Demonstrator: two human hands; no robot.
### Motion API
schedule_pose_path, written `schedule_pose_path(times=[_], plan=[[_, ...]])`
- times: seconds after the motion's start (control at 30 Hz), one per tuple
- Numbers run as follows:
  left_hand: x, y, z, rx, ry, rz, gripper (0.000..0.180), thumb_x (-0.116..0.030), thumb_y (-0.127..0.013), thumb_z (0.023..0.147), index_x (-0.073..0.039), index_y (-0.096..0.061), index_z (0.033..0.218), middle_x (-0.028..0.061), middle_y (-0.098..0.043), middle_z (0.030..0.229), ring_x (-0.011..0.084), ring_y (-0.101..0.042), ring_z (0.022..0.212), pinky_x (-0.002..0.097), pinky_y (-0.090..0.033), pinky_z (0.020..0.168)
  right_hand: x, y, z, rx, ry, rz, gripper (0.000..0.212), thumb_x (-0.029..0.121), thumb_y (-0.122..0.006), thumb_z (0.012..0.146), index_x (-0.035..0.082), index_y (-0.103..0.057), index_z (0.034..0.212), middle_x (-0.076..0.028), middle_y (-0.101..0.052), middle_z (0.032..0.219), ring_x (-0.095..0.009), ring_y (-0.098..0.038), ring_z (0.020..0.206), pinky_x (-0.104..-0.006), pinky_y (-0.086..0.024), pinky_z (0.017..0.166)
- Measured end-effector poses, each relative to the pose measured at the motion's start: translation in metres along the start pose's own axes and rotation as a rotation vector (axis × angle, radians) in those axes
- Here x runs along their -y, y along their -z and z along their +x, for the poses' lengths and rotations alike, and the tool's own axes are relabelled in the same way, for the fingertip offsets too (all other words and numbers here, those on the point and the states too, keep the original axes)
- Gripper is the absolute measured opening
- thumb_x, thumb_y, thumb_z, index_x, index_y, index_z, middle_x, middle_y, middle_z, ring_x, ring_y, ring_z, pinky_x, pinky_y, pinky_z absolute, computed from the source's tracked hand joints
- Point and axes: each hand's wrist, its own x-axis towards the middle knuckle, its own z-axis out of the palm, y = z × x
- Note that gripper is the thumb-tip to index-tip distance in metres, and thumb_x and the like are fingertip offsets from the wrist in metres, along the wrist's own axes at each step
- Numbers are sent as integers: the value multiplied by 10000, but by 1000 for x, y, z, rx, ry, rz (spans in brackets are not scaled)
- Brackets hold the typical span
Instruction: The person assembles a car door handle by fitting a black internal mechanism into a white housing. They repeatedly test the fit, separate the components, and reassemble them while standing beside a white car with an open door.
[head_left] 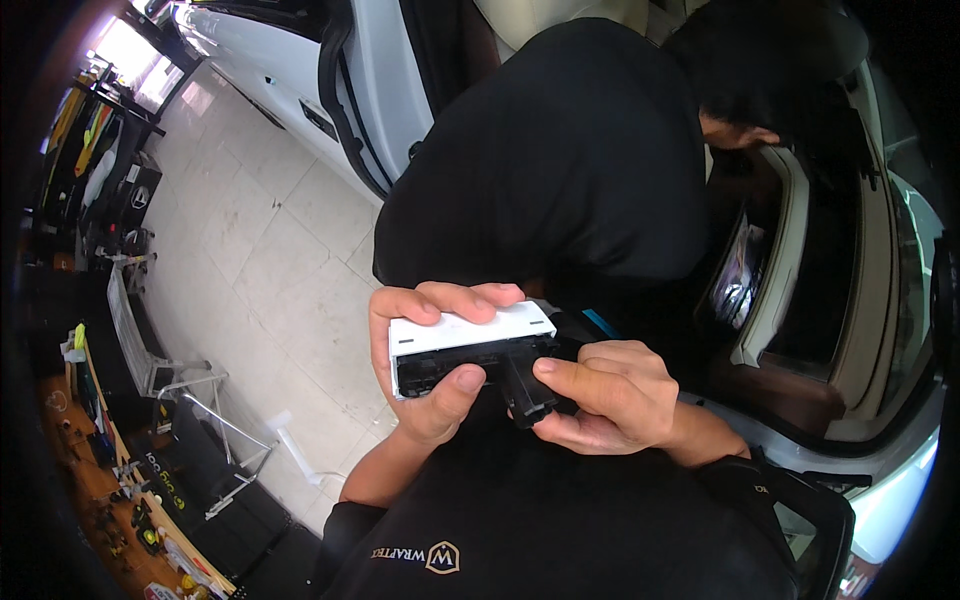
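Observation:
In front of my chest I hold a flat rectangular unit with a white shell [470, 332] and a black side [425, 370] facing me; its exact kind I cannot make out. My left hand [428, 412] is closed around its left end, fingers over the far white edge and thumb pressed on the black side. A black blocky piece [525, 385] juts toward me from the unit's right half. Closed on that piece is my right hand [622, 395], thumb on top and fingers underneath. Whether the piece is fixed to the unit cannot be seen.
Just ahead, a person in black [550, 150] bends into a car, close to my hands. A white car door [370, 90] stands open at the upper left. Light floor tiles [270, 270], a metal step stool [160, 375] and a wooden bench [110, 500] with tools lie leftward.

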Motion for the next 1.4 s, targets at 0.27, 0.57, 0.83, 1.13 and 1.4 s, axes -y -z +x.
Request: schedule_pose_path(times=[0.27, 0.57, 0.83, 1.13, 1.4], plan=[[-8, 1, -5, -61, -12, -14, 509, -72, -797, 896, -86, -435, 1255, 193, -650, 1184, 374, -662, 1248, 545, -532, 1101, 3, -2, 8, 61, -65, -5, 516, 64, -909, 737, -74, -698, 1187, -70, -606, 684, -175, -609, 535, -301, -470, 481], [-40, 25, -6, 16, 225, 41, 611, -53, -868, 844, -48, -484, 1319, 234, -652, 1301, 408, -617, 1328, 520, -499, 1128, 1, 10, 36, 152, -228, -73, 484, 143, -964, 701, -27, -754, 1103, 43, -491, 575, -18, -426, 466, -221, -299, 459], [-39, 48, -18, -47, -79, 150, 743, -289, -982, 737, -147, -517, 1299, 182, -688, 1312, 402, -616, 1343, 633, -444, 1175, 15, 31, 43, -76, -385, 151, 426, 245, -956, 724, -31, -724, 951, 84, -451, 570, 5, -375, 488, -189, -276, 494], [-38, 45, -13, -10, -229, 205, 705, -227, -954, 776, -162, -501, 1313, 205, -623, 1390, 409, -578, 1382, 541, -496, 1156, 8, 7, 41, -89, -435, 381, 337, 250, -918, 785, 3, -688, 802, 61, -494, 564, -3, -407, 477, -206, -286, 470], [-32, 37, -14, 2, -395, 539, 707, -239, -983, 721, -120, -556, 1273, 238, -622, 1377, 437, -600, 1339, 532, -510, 1120, 16, -24, 55, 15, -307, 105, 343, 234, -950, 788, 3, -698, 763, -30, -577, 562, -71, -518, 439, -230, -334, 436]])
